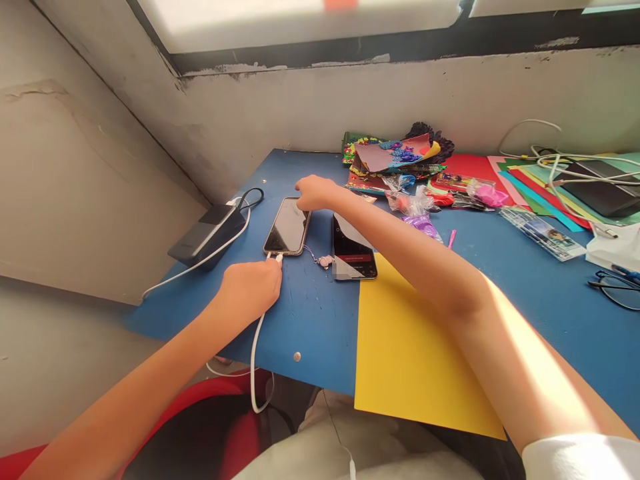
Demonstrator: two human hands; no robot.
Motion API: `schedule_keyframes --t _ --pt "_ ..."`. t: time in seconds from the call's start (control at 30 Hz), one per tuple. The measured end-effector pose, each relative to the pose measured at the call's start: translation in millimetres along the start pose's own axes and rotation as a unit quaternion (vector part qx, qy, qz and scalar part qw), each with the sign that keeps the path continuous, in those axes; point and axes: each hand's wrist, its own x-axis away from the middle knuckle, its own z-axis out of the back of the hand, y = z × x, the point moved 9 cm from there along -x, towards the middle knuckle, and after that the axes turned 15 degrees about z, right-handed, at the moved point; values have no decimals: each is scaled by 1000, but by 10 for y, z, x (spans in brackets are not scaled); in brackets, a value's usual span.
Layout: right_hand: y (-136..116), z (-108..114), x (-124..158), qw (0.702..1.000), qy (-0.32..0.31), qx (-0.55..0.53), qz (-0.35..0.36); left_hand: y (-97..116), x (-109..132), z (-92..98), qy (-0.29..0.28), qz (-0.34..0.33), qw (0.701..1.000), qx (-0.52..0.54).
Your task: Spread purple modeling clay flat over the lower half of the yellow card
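Observation:
A dark-screened phone (287, 227) lies on the blue table (310, 313). My left hand (249, 288) is closed on the plug of a white charging cable (256, 353) at the phone's near end. My right hand (314, 192) reaches across and grips the phone's far top corner with curled fingers. A second phone (353, 248) with a small charm lies just to the right. A yellow sheet of paper (410, 353) lies under my right forearm and hangs over the table's front edge.
A black power bank (206, 235) with a white cable sits at the table's left edge. Coloured paper sheets (535, 183), craft scraps (395, 157), plastic bags, cables, a dark tablet (603, 187) and glasses (617, 290) fill the right side. A wall rises behind.

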Motion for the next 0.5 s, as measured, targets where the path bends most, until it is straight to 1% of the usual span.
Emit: schedule_keyframes --t 0.17,0.37,0.5 --pt "3 -14 0 1000 0 4 2 -11 -3 -23 6 8 1000 -3" --pt "2 -32 16 1000 2 12 2 -23 -16 -43 0 19 1000 0" --pt "10 -30 17 1000 2 11 3 -37 9 -25 -2 32 999 -2"
